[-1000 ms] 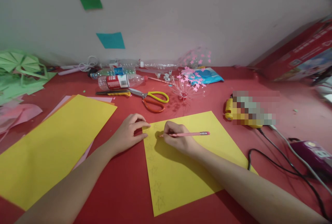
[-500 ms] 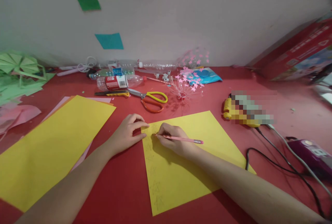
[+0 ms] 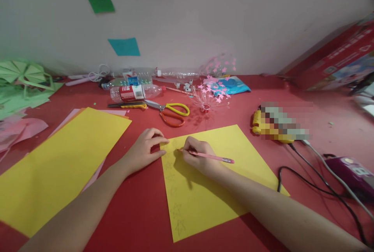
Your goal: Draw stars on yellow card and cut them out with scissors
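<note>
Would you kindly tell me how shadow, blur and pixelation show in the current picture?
Head view: shadow darkens the yellow sheet under the right hand; head view: the red box looks soft; head view: pixelation covers part of the yellow object.

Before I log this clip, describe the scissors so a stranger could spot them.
On the red table, find the yellow sheet under the right hand. Just beyond its far left corner lie the scissors. Two looped handles, one yellow and one orange, set them apart from the straight box cutter beside them.
</note>
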The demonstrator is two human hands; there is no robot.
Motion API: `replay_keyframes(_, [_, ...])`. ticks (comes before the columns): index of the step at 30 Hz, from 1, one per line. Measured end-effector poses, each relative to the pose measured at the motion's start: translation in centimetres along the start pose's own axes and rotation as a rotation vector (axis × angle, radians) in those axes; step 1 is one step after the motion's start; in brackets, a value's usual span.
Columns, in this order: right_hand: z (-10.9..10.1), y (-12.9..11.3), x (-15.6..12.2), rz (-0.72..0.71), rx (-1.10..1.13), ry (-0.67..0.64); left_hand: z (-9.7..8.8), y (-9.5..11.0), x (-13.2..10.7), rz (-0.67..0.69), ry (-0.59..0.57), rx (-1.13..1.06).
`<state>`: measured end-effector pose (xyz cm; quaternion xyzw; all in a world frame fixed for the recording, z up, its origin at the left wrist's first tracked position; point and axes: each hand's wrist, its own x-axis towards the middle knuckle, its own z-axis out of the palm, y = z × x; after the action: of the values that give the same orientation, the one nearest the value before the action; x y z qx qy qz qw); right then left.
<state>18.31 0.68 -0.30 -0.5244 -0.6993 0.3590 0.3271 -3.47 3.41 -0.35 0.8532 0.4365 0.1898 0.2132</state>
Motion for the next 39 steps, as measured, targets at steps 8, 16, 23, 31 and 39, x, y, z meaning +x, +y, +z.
replay_keyframes(8, [0.09, 0.42, 0.2, 0.021, -0.022, 0.054, -0.11, 0.07, 0.01, 0.001, -0.004, 0.0])
replay_keyframes(16, [0.11, 0.52, 0.22, 0.013, -0.039, 0.063, 0.08, -0.06, 0.08, 0.008, -0.006, 0.004])
replay_keyframes(23, [-0.15, 0.37, -0.2, -0.073, -0.013, -0.03, 0.08, -0.07, -0.03, 0.011, -0.007, -0.003])
replay_keyframes(31, [-0.28, -0.19, -0.24, -0.122, -0.036, -0.086, -0.05, 0.16, -0.04, 0.001, -0.006, -0.003])
replay_keyframes(39, [-0.09, -0.11, -0.35, -0.135, -0.065, -0.118, 0.02, -0.02, 0.0, -0.007, 0.002, -0.01])
